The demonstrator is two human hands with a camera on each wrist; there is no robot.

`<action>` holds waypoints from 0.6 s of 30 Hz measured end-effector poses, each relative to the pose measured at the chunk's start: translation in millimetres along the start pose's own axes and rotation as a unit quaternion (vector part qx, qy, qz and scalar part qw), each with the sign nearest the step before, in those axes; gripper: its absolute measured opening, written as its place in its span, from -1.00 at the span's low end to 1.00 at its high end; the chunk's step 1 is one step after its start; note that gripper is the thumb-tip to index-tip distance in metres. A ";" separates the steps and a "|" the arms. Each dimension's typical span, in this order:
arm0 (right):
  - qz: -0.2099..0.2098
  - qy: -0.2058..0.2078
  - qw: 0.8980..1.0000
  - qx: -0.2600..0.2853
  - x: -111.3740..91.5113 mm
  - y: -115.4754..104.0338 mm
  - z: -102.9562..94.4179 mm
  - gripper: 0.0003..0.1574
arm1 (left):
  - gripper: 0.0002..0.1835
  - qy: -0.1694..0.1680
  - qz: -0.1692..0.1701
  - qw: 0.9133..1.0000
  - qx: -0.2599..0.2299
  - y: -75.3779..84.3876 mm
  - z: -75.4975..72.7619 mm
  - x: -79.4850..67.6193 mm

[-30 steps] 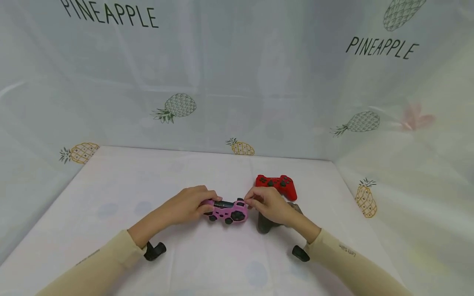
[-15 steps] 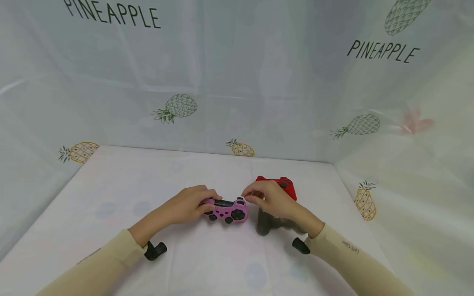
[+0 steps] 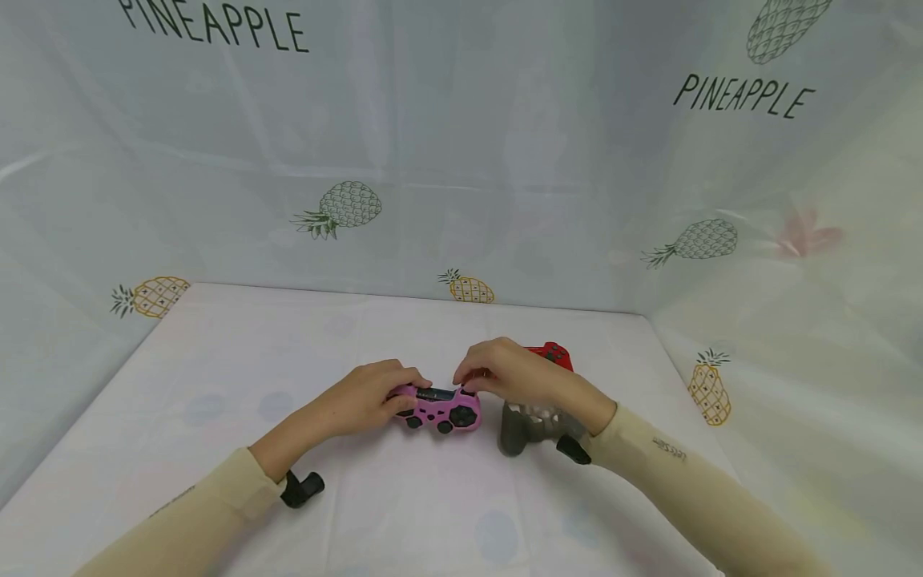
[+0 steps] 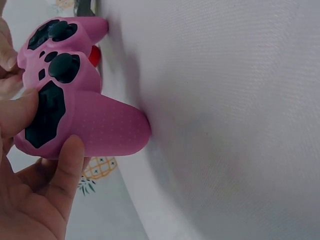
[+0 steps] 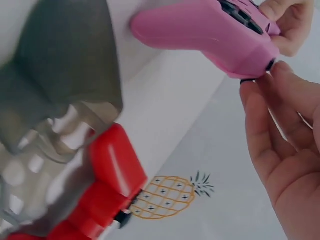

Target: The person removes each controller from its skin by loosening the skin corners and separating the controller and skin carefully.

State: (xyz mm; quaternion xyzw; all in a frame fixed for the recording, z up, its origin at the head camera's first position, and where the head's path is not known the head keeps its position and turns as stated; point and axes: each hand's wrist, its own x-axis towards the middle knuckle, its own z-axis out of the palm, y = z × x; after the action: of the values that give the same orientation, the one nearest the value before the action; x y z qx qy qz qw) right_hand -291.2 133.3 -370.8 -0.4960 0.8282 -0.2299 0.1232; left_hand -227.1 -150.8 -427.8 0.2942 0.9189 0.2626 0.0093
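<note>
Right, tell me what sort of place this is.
Likely a small curtained-off workspace: pineapple-print sheeting hangs behind and on both sides of a pale table, where a person's left hand holds a pink game controller.

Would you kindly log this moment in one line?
left hand: holds pink controller; right hand: touches its top edge; red controller: partly hidden

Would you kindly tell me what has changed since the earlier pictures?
The right hand has shifted left and slightly away, from the right end of the pink controller to its far edge, hiding more of the red controller and uncovering more of the grey cover. The left hand still grips the pink controller, which stayed put.
</note>
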 end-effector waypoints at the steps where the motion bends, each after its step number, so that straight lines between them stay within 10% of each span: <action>1: 0.002 -0.008 1.000 -0.002 2.2 -2.0 -1.8 -0.83 | -0.73 0.000 0.001 1.000 0.000 -0.1 0.0 -0.3; 18: -0.003 -0.065 0.992 -0.104 21.4 -19.0 -11.2 -0.91 | -0.73 0.005 0.010 1.000 0.001 -0.7 -1.1 -2.5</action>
State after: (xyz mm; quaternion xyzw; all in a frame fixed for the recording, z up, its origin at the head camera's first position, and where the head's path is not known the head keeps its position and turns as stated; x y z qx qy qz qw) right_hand -291.8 109.7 -351.1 -0.5227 0.8363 -0.1103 0.1238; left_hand -225.6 -153.1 -427.5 0.3022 0.9163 0.2629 0.0021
